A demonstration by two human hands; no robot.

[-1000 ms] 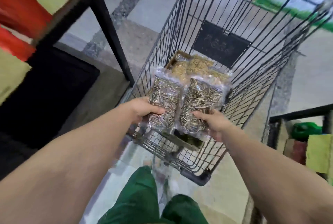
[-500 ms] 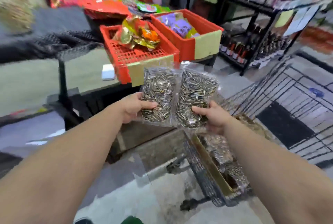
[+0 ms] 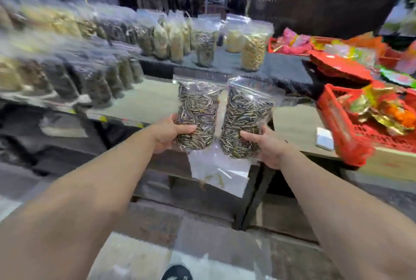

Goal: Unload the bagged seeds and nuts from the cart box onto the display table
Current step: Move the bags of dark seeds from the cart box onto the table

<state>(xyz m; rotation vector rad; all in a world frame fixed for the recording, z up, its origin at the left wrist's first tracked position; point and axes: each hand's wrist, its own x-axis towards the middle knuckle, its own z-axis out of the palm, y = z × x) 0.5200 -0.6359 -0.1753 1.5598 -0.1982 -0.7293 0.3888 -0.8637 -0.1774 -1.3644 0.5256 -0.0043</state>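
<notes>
The left hand grips one seed bag and the right hand grips another, side by side above the worktop.

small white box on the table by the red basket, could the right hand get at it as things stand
Probably not yet. The right hand is full, gripping a bag of sunflower seeds. The small white box lies uncovered on the table, just right of that hand, beside the red basket.

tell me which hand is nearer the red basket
Right. The right hand, gripping a seed bag, sits just left of the red basket. The left hand, gripping the other bag, is farther left, beyond both bags.
</notes>
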